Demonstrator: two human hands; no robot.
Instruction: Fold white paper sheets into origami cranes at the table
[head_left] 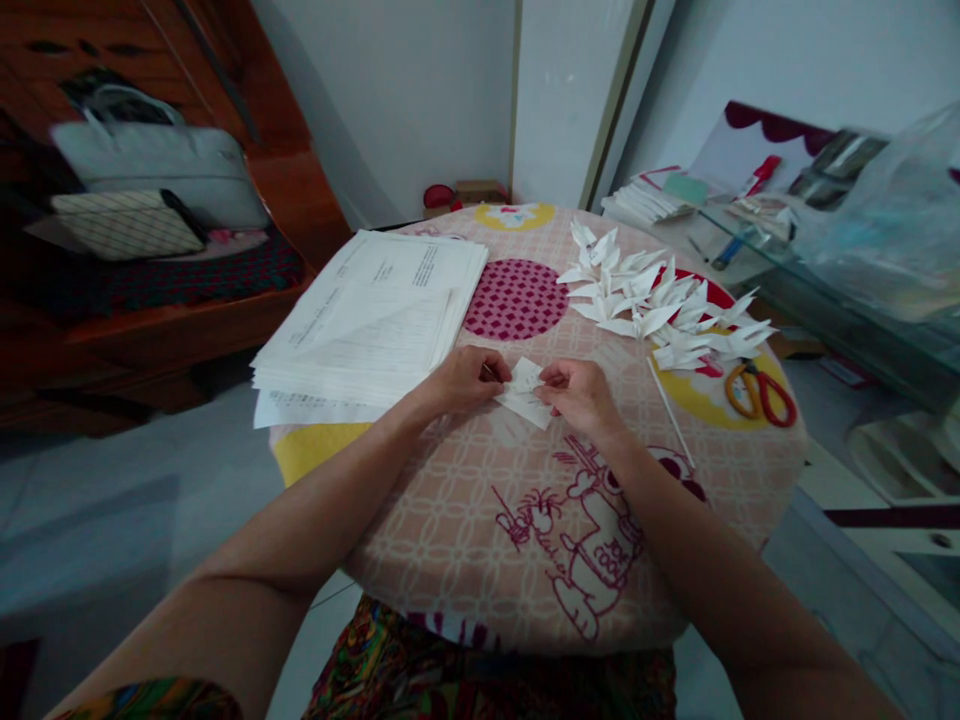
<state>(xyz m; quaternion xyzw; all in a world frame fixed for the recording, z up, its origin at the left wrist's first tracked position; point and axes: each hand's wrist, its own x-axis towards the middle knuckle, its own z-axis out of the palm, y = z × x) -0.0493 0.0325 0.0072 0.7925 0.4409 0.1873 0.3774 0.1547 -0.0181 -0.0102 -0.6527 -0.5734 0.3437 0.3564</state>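
Between my hands is a small piece of folded white paper [527,392], held low over the patterned tablecloth. My left hand [474,378] pinches its left edge, and the fingers of my right hand [574,388] pinch its right edge. Just left of my left hand lies a thick stack of printed sheets [375,300]. Beyond my right hand is a heap of folded white paper cranes [645,290]. A thin white stick [670,412] rests on the cloth to the right of my right hand.
Scissors [759,393] with orange and red handles lie near the round table's [450,540] right edge. Further right, a glass shelf [840,300] holds a plastic bag [892,225] and papers. On the left, a wooden bench [285,190] carries a pale handbag [165,170].
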